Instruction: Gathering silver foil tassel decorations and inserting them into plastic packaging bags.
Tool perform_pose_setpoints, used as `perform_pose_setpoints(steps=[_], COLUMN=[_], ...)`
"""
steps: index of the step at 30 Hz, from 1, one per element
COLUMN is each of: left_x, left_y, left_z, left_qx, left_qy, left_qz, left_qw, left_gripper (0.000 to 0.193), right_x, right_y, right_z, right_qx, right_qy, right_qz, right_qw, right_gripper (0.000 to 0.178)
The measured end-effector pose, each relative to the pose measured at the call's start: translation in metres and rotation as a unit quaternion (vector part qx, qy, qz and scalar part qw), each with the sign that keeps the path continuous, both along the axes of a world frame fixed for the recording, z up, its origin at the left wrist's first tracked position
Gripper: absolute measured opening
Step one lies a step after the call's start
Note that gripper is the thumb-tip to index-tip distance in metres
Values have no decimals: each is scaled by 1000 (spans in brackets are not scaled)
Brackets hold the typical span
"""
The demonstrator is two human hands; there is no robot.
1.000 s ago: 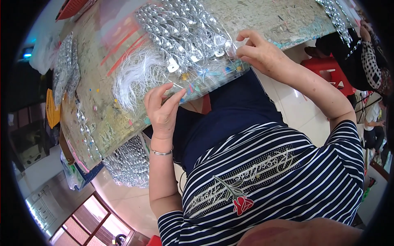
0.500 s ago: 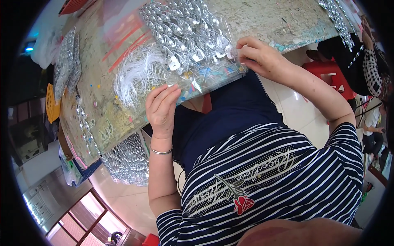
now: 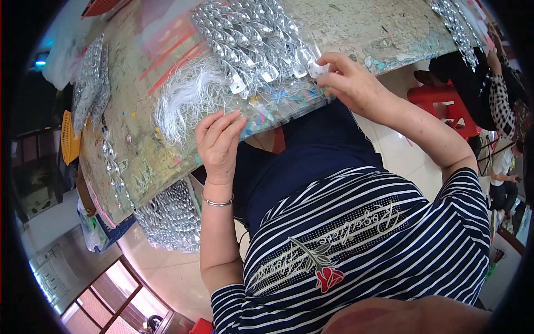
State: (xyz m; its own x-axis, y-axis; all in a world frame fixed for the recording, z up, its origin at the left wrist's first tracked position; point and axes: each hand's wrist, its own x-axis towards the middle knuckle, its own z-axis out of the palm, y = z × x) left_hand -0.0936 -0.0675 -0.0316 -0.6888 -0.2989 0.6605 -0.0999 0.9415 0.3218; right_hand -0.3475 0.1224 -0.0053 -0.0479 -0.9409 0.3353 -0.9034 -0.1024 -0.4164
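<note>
Several silver twisted foil strips [image 3: 245, 39] with white end tabs lie side by side on a clear plastic bag or sheet [image 3: 278, 114] at the table's near edge. My right hand [image 3: 356, 83] is closed at the strips' right side, thumb and forefinger pinching a white tab [image 3: 315, 69]. My left hand [image 3: 218, 146], a bangle at its wrist, rests at the plastic's near left edge. Its fingers are bent and held together on the plastic; the thumb is mostly hidden. Just beyond it lies a bundle of fine white strings [image 3: 186, 97].
The worn table [image 3: 356, 28] bears red strips [image 3: 167, 69]. More silver strips hang off its left edge [image 3: 172, 217] and far right [image 3: 459, 33]. A yellow basket [image 3: 70, 139] is at left. A red stool [image 3: 445, 103] stands at right, near another person in a checked sleeve [image 3: 500, 106].
My right hand has shifted slightly left, and a white tab now shows between its thumb and forefinger. The left hand stays nearly in place on the plastic.
</note>
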Motion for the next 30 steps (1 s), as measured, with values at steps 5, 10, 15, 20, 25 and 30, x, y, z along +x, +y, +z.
perform_pose_setpoints(steps=[5, 10, 15, 20, 25, 30], left_x=[1, 1, 1, 1, 2, 4], left_y=[2, 2, 2, 3, 4, 2], left_z=[0, 1, 1, -3, -4, -5], left_qx=[-14, -21, -5, 9, 24, 44], left_qy=[-8, -12, -2, 11, 6, 1], left_qz=[0, -1, -1, 3, 11, 16], left_qw=[1000, 1000, 1000, 1000, 1000, 999], left_gripper=[29, 35, 34, 30, 27, 24], right_x=[0, -8, -16, -16, -19, -32], right_y=[-1, 3, 4, 2, -1, 2], right_z=[5, 2, -1, -5, -5, -9], right_qx=[-5, -4, -15, -41, -21, -7], right_qy=[70, 82, 11, 11, 58, -14], right_qz=[16, 14, 11, 12, 17, 27], right_qw=[997, 996, 1000, 999, 998, 1000], right_gripper=[29, 24, 27, 25, 18, 15])
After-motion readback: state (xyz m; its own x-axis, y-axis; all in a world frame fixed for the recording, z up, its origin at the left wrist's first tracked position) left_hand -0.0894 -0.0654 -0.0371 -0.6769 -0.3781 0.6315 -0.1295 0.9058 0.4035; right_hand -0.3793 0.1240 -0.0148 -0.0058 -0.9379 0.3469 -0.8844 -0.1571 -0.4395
